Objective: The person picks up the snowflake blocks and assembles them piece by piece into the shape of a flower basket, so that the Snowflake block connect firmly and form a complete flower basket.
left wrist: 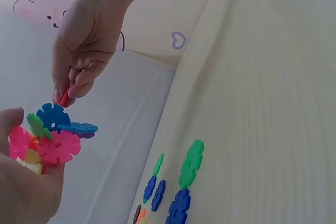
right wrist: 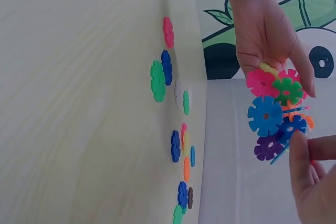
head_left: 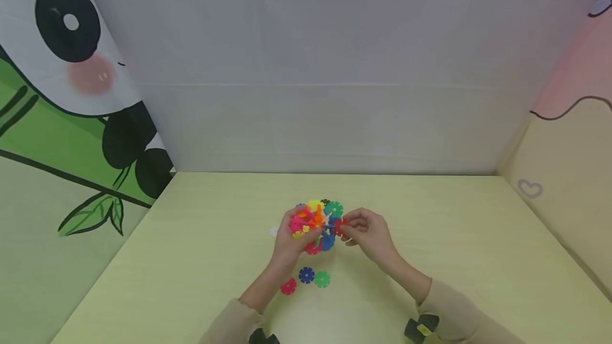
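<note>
My left hand holds a many-coloured cluster of notched plastic snowflake discs above the table. Its thumb lies across the cluster's near side. On the right, my right hand pinches a red snowflake disc between thumb and fingers at the cluster's edge. From the left wrist, that red disc appears edge-on just above a blue disc. Light blue, purple and green discs show in the right wrist view. Whether the red disc is slotted in, I cannot tell.
Loose red, dark blue and green discs lie on the pale table near me. Several more lie behind the cluster, including a green one. A white cloth wall stands at the back.
</note>
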The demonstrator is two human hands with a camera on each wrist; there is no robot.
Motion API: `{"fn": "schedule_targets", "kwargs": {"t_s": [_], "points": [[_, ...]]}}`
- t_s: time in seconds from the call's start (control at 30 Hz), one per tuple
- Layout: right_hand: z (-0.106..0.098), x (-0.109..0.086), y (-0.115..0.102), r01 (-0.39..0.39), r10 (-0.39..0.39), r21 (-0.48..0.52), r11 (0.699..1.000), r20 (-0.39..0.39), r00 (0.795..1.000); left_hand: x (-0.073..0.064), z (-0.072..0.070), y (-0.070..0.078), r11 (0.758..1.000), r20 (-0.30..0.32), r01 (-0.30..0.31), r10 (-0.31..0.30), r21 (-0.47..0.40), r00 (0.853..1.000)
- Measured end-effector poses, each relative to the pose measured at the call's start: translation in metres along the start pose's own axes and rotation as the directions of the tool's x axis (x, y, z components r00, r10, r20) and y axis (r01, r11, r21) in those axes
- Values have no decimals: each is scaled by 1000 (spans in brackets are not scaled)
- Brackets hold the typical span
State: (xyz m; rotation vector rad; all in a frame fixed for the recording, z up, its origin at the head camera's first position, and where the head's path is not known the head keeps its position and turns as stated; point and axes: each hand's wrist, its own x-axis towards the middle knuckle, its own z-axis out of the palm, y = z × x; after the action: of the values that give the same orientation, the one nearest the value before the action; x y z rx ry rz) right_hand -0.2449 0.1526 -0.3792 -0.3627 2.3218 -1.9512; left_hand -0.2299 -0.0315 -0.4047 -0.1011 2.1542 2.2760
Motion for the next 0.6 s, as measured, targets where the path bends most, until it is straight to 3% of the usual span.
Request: {"fn": "schedule_targets", "kwargs": {"t_s": [0.3, 0.6], "points": [[6, 4, 0, -6, 7, 15, 1000, -94, 996, -4, 9, 2, 998, -71, -46, 49, 52, 996], [9, 4, 5, -5, 8, 27, 1000, -121, 993, -7, 14, -1, 993, -58, -97, 101, 66, 993]]}}
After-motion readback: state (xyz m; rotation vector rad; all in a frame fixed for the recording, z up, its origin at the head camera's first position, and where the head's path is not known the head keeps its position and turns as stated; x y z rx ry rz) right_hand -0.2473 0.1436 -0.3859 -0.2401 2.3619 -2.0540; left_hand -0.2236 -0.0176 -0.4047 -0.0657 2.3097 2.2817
